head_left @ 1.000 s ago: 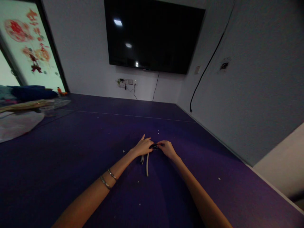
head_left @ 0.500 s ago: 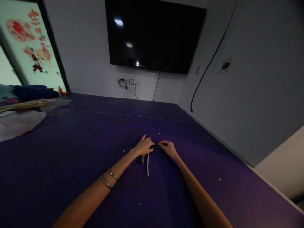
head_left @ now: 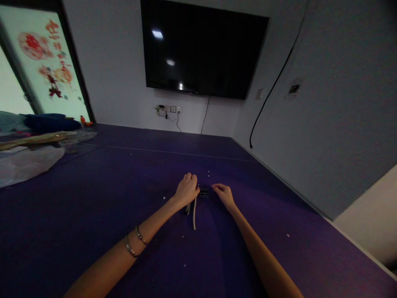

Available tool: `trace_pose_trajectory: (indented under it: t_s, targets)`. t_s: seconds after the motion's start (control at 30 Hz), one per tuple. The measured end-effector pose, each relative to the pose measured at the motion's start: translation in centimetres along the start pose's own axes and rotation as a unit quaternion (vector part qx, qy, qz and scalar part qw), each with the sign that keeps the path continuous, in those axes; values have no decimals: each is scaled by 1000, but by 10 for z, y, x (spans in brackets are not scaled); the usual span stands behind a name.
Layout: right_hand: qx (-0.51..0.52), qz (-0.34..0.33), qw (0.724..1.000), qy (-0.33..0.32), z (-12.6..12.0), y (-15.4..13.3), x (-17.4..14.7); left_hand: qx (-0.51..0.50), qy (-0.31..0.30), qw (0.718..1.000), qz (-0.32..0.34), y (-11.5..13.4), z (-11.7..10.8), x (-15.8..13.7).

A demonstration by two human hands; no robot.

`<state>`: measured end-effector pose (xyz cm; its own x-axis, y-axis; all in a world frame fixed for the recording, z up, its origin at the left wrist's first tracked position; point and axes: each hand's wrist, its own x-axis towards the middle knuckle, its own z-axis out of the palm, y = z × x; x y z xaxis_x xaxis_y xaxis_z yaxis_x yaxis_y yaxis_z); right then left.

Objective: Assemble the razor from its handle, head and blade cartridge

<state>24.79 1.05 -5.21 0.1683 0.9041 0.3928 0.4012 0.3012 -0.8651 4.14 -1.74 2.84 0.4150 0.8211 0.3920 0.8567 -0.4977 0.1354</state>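
Observation:
On the purple surface between my hands lies a small black object (head_left: 204,193), too dark to name. My left hand (head_left: 187,188) is closed just left of it, fingers curled downward; what they grip, if anything, is hidden beneath the hand. Out from under that hand a thin pale strip (head_left: 194,217) runs toward me. Beside the strip a shorter dark and pale piece (head_left: 187,208) pokes out. My right hand (head_left: 225,195) sits right of the black object, thumb and fingers pinched together and apart from it. Whether something tiny is in the pinch does not show.
Purple tabletop (head_left: 139,178) spreads around my hands, dotted with small white bits. A plastic bag (head_left: 31,165) and dark blue cloth (head_left: 51,122) lie at the far left. A black cable (head_left: 269,95) hangs down the right wall, and a television (head_left: 204,49) hangs ahead.
My left hand's fingers have gone from stretched out to curled, and it has shifted slightly left off the black object. My right hand has drawn back right, leaving the black object more exposed.

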Motion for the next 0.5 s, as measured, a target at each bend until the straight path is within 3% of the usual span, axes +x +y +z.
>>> trace_pose_trajectory:
  t_s: [0.1, 0.23, 0.5]
  targets:
    - [-2, 3, 1000, -1, 1, -2, -1, 19, -58, 998, -35, -3, -5, -16]
    - [-8, 6, 1000, -3, 3, -3, -2, 56, -118, 991, -20, -11, 4, -41]
    - [-24, 13, 1000, 6, 1, -2, -1, 75, -132, 988, -9, -7, 11, -56]
